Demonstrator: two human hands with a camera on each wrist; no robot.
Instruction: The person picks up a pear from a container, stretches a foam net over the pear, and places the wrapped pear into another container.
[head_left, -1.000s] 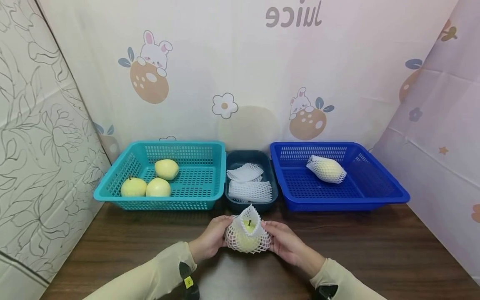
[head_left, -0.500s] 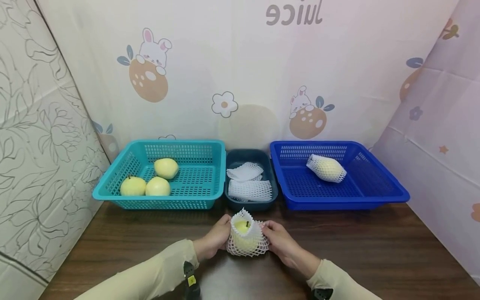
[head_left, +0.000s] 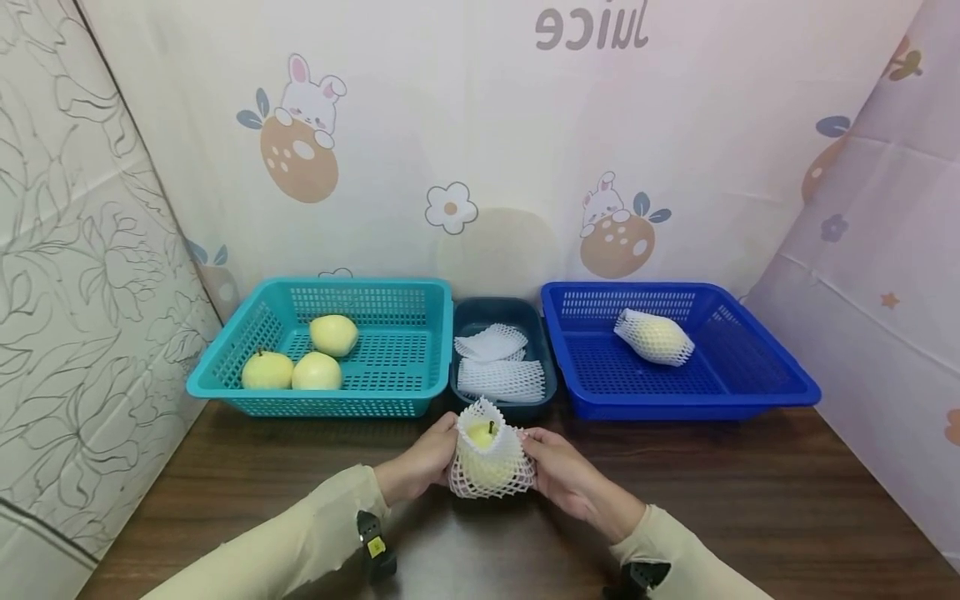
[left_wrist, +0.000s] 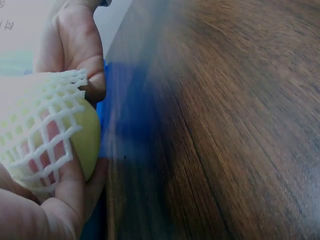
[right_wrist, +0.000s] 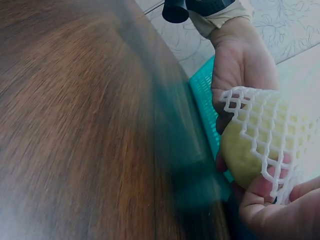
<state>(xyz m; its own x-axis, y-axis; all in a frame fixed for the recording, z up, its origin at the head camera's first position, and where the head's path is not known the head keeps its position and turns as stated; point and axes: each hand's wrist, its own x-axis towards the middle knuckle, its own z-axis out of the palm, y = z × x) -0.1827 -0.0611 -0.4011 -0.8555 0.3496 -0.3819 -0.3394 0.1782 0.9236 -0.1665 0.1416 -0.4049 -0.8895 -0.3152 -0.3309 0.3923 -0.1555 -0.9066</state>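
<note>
Between my two hands is a yellow-green pear inside a white foam net sleeve, held over the near middle of the table. Its stem shows through the sleeve's open upper end. My left hand grips the sleeved pear from the left. On the other side my right hand pinches the net, thumb on top. Both wrist views show the pear's bare base sticking out of the net's lower edge, with fingers under the mesh. Some fingertips are hidden behind the fruit.
A teal basket at the left holds three bare pears. Between the baskets, a small dark tub contains several foam nets. One netted pear lies in the blue basket at the right. A patterned curtain stands behind.
The sleeve's open end and the stem have turned a little to the left. Both hands and the pear dipped slightly, then rose. The baskets' contents look the same.
</note>
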